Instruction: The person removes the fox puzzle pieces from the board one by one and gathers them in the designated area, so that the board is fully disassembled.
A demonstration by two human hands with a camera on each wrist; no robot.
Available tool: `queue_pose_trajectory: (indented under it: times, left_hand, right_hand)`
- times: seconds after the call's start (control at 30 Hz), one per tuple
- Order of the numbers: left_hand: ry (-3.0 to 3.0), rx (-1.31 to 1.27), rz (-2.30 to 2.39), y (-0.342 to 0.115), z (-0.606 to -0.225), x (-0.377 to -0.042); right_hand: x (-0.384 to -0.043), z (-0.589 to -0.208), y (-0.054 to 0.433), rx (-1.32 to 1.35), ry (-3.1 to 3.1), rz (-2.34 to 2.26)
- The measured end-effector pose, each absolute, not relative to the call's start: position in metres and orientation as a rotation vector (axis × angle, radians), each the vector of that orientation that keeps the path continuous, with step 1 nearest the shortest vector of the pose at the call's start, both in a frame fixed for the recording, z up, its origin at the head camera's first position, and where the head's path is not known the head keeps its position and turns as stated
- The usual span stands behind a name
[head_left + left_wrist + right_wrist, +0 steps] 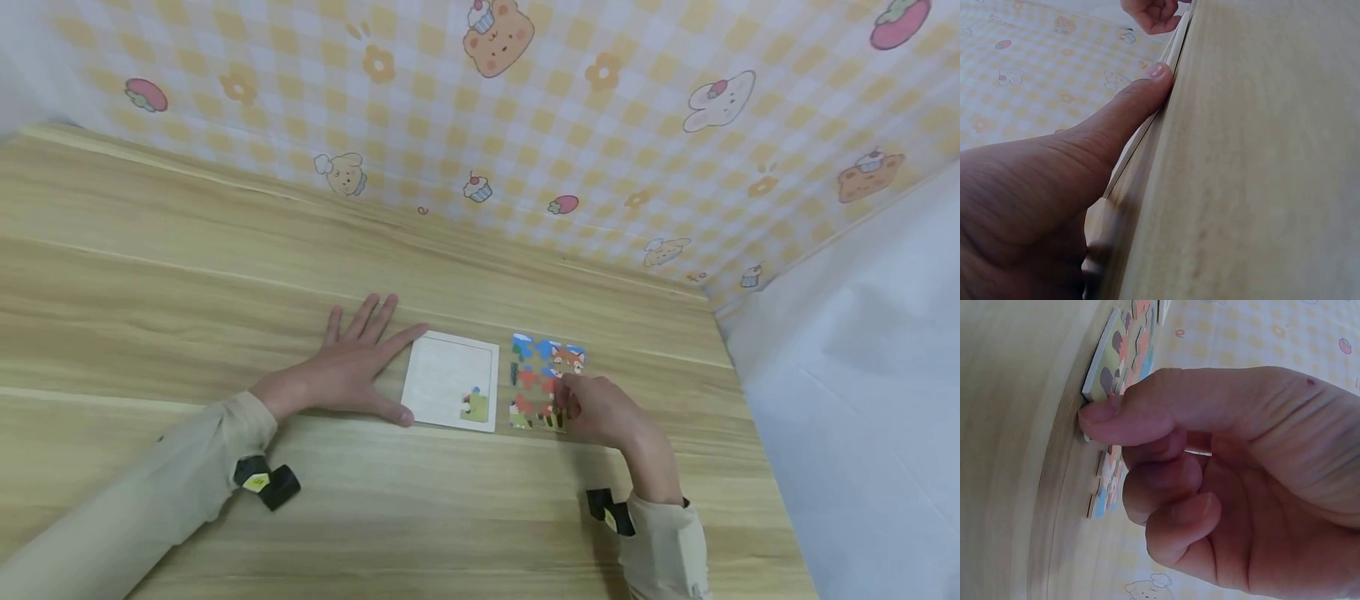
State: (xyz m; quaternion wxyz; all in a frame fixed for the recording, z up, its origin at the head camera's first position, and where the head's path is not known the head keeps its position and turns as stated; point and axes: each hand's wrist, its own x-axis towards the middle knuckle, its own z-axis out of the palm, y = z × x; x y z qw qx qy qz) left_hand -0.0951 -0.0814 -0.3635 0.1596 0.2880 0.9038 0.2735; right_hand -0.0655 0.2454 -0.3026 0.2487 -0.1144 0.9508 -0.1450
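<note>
A white square puzzle tray (442, 375) lies on the table, with one yellow-green puzzle piece (476, 407) in its lower right corner. My left hand (337, 375) is spread flat beside it; the thumb touches the tray's lower left corner and the index fingertip its upper left. In the left wrist view, the thumb (1129, 109) presses along the tray's edge. Several loose puzzle pieces (528, 379) with a fox picture lie to the tray's right. At their right side, my right hand (603, 408) has curled fingers and pinches a puzzle piece (1087, 437), mostly hidden under the thumb.
The wood-grain table (300, 517) extends around the tray. Behind it stands a yellow checked cloth (420, 125) with cartoon prints, and a white sheet (847, 358) borders the right side. Dark devices are strapped to both wrists.
</note>
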Motion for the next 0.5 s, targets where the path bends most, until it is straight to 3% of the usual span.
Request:
queue_pose_trajectory:
  times: [0.5]
  left_hand:
    - [2.587, 0.823, 0.774, -0.0811, -0.3625, -0.0949]
  right_hand:
    - [-0.0652, -0.3038, 0.2418, -0.235, 2.581, -0.340]
